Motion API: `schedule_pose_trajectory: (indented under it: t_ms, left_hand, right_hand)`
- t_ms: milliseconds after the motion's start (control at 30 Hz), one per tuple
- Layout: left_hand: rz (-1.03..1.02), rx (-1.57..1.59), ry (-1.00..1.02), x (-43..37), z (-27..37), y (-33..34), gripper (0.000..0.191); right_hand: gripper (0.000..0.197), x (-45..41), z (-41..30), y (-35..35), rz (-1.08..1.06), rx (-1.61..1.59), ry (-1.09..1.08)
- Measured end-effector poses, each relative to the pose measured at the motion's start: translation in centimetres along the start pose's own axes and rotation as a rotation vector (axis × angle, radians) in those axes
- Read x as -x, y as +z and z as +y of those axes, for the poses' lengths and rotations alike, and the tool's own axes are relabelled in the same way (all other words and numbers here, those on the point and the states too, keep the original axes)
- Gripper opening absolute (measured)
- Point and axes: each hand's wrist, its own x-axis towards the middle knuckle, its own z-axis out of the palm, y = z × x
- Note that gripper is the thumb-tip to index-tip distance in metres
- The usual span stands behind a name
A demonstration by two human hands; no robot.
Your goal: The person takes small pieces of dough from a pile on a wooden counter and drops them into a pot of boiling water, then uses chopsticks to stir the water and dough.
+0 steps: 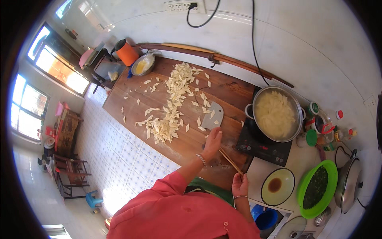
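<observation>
My left hand [212,142] is over the near part of the wooden table, around one end of a pair of wooden chopsticks [229,159]. At their other end, my right hand [240,185] pinches them in its fingers. Beyond my left hand lies a grey flat scraper [213,116] with a few dough pieces on it. Diamond-shaped dough pieces [164,129] form a long heap across the wooden table [191,149]. To the right, a steel pot [300,113] holds pale dough pieces in cloudy liquid, on a black induction cooker [276,151] with a lit display.
Jars and bottles [307,138] crowd behind the cooker's right side. A bowl [278,198] with dark sauce and a green basin [300,191] of chopped greens stand at right, beside a lidded pan [349,185]. An orange jug [126,53] and a metal bowl [143,65] are at the far left.
</observation>
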Motion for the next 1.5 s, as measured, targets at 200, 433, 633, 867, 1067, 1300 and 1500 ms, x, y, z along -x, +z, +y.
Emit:
schedule_pose_trajectory:
  t_ms: [200,433,633,867,1067,1300,1500]
  left_hand:
    - [-0.019,0.06,-0.046,-2.2,-2.2,-7.9,0.034]
    - [0.152,-0.471,0.46,-5.2,-3.5,-26.5,0.04]
    - [0.389,-0.8,0.376,-7.0,-8.3,-38.2,0.045]
    - [0.047,-0.086,0.187,-10.3,-7.9,-31.4,0.037]
    - [-0.138,0.169,0.041,-15.7,-0.1,-32.0,0.039]
    - [-0.058,-0.308,0.312,-30.1,-1.0,-35.9,0.043]
    - [0.003,-0.66,0.51,-42.8,0.2,-33.9,0.049]
  right_hand:
    - [0.014,-2.0,4.4,1.5,-0.051,0.157,0.18]
    - [0.04,-2.2,19.4,12.9,-0.253,1.007,-0.18]
    - [0.071,-5.5,29.6,16.5,-0.38,1.581,-0.485]
    - [0.07,-9.5,38.5,24.0,-0.344,1.149,-0.218]
    - [0.055,-10.1,31.1,31.1,-0.482,1.081,-0.123]
    - [0.043,-18.9,21.2,34.2,-0.181,1.353,-0.686]
    - [0.035,-27.1,21.0,39.9,-0.126,1.563,-1.186]
